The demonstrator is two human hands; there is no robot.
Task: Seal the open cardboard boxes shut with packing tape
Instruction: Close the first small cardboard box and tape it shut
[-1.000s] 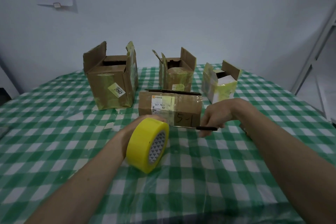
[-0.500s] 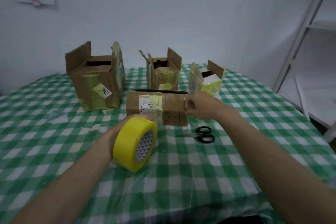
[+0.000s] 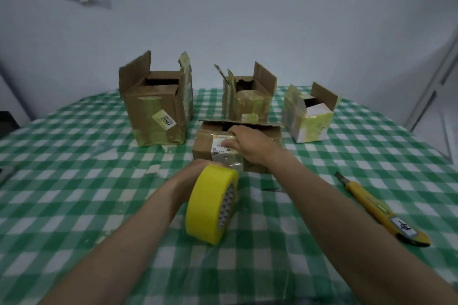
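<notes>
The low box (image 3: 238,150) is sitting near the middle of the table (image 3: 74,181), in front of three open boxes. The right hand (image 3: 250,142) is gripping its top front edge, fingers curled over. The left hand (image 3: 198,168) is holding the tape roll (image 3: 210,205) upright just before it. A yellow knife (image 3: 379,210) is lying to the right.

both hands (image 3: 198,168) (image 3: 250,142) forward, fingers curled
</notes>
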